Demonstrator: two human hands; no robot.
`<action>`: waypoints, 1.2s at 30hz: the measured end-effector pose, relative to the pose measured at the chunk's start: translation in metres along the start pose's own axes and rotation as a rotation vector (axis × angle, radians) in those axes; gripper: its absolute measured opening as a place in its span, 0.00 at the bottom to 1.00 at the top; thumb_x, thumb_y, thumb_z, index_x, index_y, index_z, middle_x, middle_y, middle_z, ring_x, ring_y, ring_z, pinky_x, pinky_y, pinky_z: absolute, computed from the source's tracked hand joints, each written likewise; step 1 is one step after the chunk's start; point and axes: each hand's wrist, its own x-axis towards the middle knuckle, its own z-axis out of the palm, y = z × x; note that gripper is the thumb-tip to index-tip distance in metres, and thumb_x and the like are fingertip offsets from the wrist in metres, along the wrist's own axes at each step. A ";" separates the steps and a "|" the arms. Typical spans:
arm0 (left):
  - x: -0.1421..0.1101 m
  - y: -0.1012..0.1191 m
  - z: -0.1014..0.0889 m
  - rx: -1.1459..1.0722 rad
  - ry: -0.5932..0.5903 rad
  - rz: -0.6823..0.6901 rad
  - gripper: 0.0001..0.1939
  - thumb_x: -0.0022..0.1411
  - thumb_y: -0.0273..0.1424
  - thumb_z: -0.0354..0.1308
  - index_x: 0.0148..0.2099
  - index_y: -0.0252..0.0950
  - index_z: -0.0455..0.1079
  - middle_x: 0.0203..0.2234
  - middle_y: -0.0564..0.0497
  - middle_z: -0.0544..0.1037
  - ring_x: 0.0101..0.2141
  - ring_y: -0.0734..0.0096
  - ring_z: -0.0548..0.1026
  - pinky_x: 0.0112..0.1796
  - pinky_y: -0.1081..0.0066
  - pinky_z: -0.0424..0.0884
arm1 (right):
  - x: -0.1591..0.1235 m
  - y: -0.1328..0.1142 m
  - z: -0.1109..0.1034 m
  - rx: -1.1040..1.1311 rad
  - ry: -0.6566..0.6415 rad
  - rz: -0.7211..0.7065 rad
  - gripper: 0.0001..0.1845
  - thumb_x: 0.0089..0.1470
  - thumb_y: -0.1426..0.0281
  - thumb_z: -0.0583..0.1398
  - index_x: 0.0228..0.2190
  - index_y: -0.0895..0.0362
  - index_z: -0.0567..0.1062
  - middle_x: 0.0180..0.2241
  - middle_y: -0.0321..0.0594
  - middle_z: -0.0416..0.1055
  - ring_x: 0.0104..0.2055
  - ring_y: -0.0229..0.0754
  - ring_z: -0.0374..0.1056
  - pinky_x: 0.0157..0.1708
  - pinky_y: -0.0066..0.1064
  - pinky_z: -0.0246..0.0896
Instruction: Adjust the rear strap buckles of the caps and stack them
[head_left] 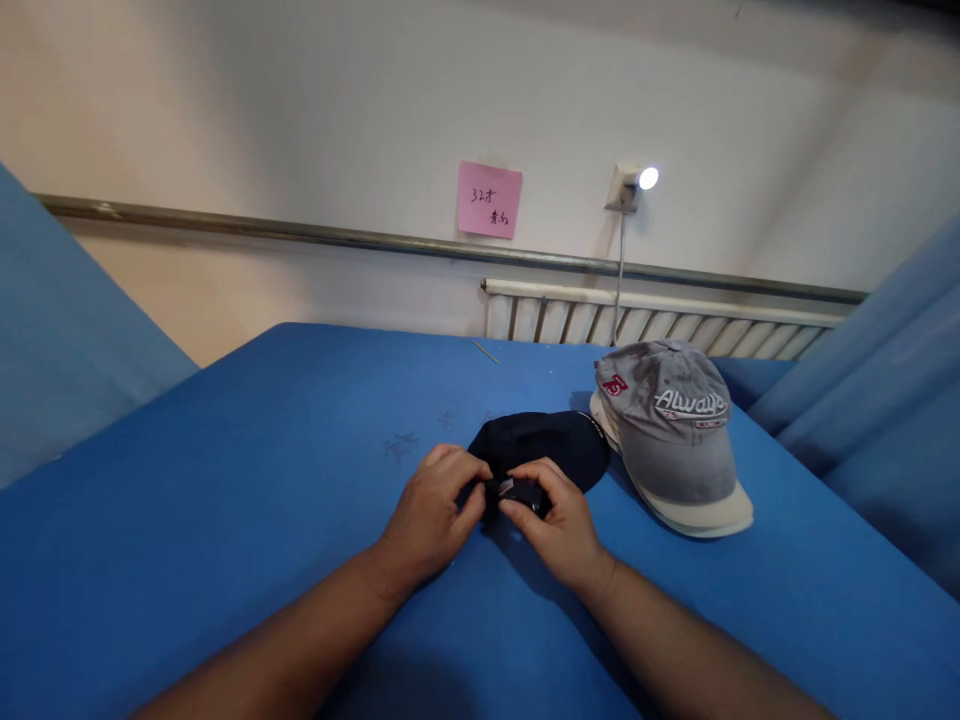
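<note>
A dark navy baseball cap [551, 440] lies on the blue table, its small light lettering at the right end. My left hand [435, 505] pinches the near left part of the cap, with thumb and fingertips pressed together at its edge. On the near side, my right hand [559, 520] grips the cap's dark strap [525, 492] between thumb and fingers. A small shiny piece, perhaps a buckle, shows there between the two hands. Just to the right stand grey baseball caps [679, 420] with cream brims, seemingly stacked, the top one lettered "Always".
The blue table [225, 480] runs back to a white radiator [660, 320] and a metal rail [337, 236]. A pink note [489, 200] and a lit plug [626, 188] are on the wall. Blue curtains [885, 400] hang at both sides. A thin stick [485, 351] lies near the back edge.
</note>
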 end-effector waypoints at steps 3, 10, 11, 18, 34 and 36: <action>-0.002 0.006 0.000 -0.028 -0.052 0.077 0.09 0.64 0.22 0.52 0.43 0.38 0.70 0.35 0.51 0.76 0.40 0.64 0.71 0.46 0.60 0.66 | -0.001 -0.002 -0.001 0.030 -0.039 -0.031 0.13 0.52 0.68 0.67 0.42 0.52 0.76 0.38 0.39 0.72 0.41 0.42 0.70 0.42 0.34 0.66; -0.007 0.008 0.004 -0.052 0.007 0.084 0.04 0.64 0.23 0.55 0.39 0.37 0.67 0.33 0.51 0.74 0.40 0.65 0.70 0.45 0.63 0.66 | -0.002 -0.008 -0.004 0.052 -0.032 -0.112 0.12 0.54 0.69 0.66 0.42 0.53 0.75 0.40 0.40 0.71 0.43 0.44 0.69 0.44 0.37 0.65; -0.008 0.008 0.004 -0.055 0.001 0.096 0.04 0.64 0.23 0.54 0.38 0.37 0.67 0.33 0.51 0.74 0.40 0.65 0.70 0.45 0.62 0.66 | -0.002 -0.009 -0.003 0.048 -0.038 -0.120 0.12 0.54 0.70 0.66 0.41 0.53 0.75 0.39 0.40 0.71 0.43 0.44 0.69 0.44 0.37 0.65; -0.005 0.004 0.003 0.054 0.014 0.050 0.05 0.64 0.24 0.53 0.37 0.38 0.68 0.32 0.50 0.74 0.39 0.63 0.71 0.44 0.61 0.67 | -0.002 -0.010 0.000 0.038 0.057 -0.101 0.08 0.54 0.73 0.65 0.37 0.53 0.73 0.36 0.38 0.70 0.39 0.42 0.68 0.40 0.35 0.64; 0.014 -0.040 -0.010 -0.643 0.621 -0.765 0.15 0.55 0.38 0.64 0.34 0.37 0.62 0.23 0.55 0.73 0.23 0.71 0.75 0.23 0.74 0.71 | -0.001 0.001 -0.002 0.143 0.170 0.036 0.08 0.55 0.67 0.65 0.39 0.51 0.75 0.36 0.37 0.69 0.37 0.40 0.67 0.37 0.32 0.63; 0.015 -0.040 -0.011 -0.740 0.690 -0.778 0.14 0.55 0.37 0.65 0.35 0.37 0.63 0.26 0.54 0.75 0.26 0.70 0.78 0.25 0.73 0.74 | -0.001 0.004 -0.001 0.158 0.161 0.064 0.10 0.54 0.67 0.65 0.40 0.52 0.75 0.35 0.36 0.69 0.36 0.40 0.67 0.37 0.31 0.64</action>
